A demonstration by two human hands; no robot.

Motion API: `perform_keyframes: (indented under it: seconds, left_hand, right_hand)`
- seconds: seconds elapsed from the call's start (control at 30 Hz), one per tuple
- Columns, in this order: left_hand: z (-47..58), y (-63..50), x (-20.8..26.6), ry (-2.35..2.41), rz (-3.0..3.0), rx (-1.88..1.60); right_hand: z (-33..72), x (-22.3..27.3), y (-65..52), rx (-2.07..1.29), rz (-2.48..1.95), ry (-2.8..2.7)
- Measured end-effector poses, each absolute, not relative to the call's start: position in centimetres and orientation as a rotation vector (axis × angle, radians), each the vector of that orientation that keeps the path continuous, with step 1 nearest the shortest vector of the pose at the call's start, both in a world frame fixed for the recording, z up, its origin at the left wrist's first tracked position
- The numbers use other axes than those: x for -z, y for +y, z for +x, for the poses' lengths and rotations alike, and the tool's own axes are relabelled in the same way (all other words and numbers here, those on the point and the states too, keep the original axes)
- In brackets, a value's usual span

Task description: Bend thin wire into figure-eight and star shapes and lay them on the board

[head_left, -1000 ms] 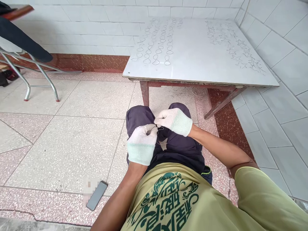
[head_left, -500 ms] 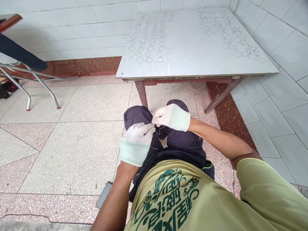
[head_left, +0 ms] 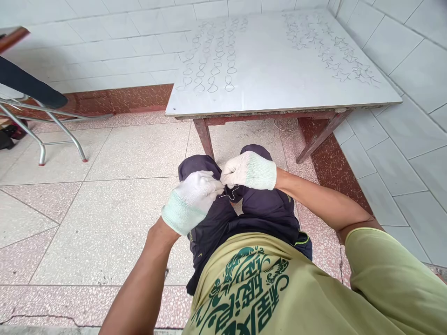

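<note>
My left hand (head_left: 195,197) and my right hand (head_left: 248,171) both wear white knit gloves with pale green cuffs. They meet fingertip to fingertip above my knees, fingers pinched closed. Between them they grip a thin, pale bent wire (head_left: 233,194). Its wavy free part hangs below the fingertips, against my dark trousers (head_left: 223,223). The exact spot where the fingers hold the wire is hidden by the gloves.
Ahead stands a low table with a white top (head_left: 265,65). Several looped wire shapes (head_left: 213,84) lie in rows on its left, several star-shaped wires (head_left: 342,72) on its right. A metal-legged stool (head_left: 63,135) and another person's leg (head_left: 31,83) are at left.
My left hand has turned, its wrist and forearm swinging out to the left. The wire's hanging part has shifted. My right hand has hardly moved. The phone on the floor is now hidden.
</note>
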State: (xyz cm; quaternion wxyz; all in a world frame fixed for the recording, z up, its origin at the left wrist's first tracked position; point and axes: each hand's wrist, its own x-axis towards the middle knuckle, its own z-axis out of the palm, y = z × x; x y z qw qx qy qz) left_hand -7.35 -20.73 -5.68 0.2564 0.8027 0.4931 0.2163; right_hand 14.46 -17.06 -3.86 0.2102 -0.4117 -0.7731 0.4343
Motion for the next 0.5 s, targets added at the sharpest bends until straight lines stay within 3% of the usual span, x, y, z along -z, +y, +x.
perform_keyframes:
  seconds: [0.5]
  left_hand:
    - [-7.33,-20.50,5.03,1.429,2.407,-0.525]
  right_hand:
    - [14.97,3.75,-16.53,-1.315,-1.189,-1.967]
